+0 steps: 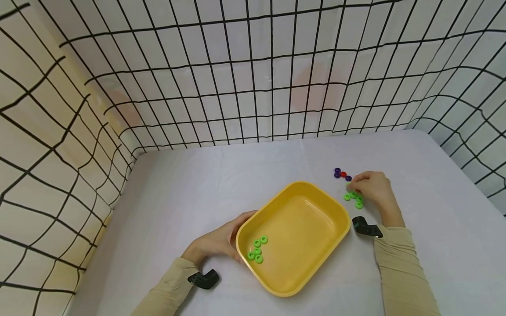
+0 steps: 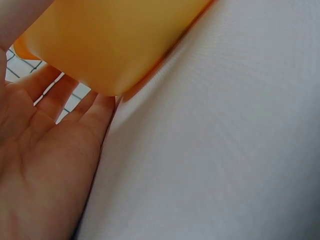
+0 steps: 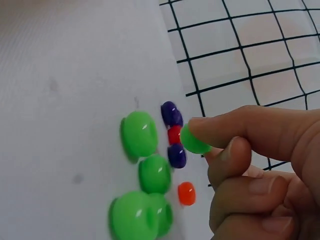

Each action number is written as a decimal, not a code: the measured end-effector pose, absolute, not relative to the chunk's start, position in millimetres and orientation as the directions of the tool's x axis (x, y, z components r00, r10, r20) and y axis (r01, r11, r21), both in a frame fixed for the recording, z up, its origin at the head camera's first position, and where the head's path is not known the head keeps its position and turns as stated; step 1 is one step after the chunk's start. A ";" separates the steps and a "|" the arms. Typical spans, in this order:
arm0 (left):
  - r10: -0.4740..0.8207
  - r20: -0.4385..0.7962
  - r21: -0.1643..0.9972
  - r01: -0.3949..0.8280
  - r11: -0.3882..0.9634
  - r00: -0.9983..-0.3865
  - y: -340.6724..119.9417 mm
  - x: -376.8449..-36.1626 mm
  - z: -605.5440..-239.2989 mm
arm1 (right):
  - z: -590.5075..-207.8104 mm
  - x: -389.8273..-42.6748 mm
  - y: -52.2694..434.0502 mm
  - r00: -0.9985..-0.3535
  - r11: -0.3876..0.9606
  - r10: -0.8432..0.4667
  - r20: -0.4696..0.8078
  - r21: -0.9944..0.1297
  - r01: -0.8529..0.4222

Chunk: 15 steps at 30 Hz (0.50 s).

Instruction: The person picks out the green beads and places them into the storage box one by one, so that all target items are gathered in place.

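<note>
My left hand (image 1: 219,239) holds a yellow plastic tray (image 1: 306,263) at its left corner. In the left wrist view its fingers (image 2: 55,92) reach along the tray's outer wall. Inside the tray, several green ring-shaped beads (image 1: 257,251) lie near that corner. My right hand (image 1: 373,188) pinches a green bead (image 3: 194,140) between thumb and index finger. Under and beside that hand lies a group of loose green beads (image 1: 359,205). Just beyond are dark purple beads (image 1: 337,170) and a red bead (image 1: 343,174). The right wrist view also shows an orange bead (image 3: 186,193) close to the fingers.
A white cloth covers the table (image 1: 189,184). Black wire grid panels (image 1: 272,83) stand along the back and both sides. A dark wrist camera (image 1: 365,227) is strapped to the right sleeve, close to the tray's right rim, and another (image 1: 204,279) to the left sleeve.
</note>
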<state>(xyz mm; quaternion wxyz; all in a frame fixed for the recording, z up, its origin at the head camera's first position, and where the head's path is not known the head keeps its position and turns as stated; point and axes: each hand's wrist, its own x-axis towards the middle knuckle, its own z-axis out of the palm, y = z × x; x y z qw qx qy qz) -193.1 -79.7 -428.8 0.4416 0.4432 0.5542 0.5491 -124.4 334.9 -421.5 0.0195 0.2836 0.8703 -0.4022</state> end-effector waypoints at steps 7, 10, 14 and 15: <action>0.977 -0.012 1.000 0.001 0.013 -0.212 -79.8 -193.0 -428.3 | -435.7 -128.2 354.5 -0.808 0.500 0.575 -0.126 -0.727 0.470; 0.977 -0.011 1.000 -0.004 0.011 -0.213 -79.5 -192.7 -427.6 | -407.9 -120.8 340.5 -0.796 0.455 0.590 -0.132 -0.760 0.464; 0.978 -0.007 1.000 -0.006 0.006 -0.211 -79.0 -193.4 -427.7 | -385.9 -115.9 327.7 -0.801 0.437 0.585 -0.128 -0.782 0.445; 0.978 -0.004 1.000 -0.004 0.004 -0.209 -79.0 -193.8 -428.4 | -383.5 -115.9 325.6 -0.799 0.435 0.587 -0.132 -0.781 0.449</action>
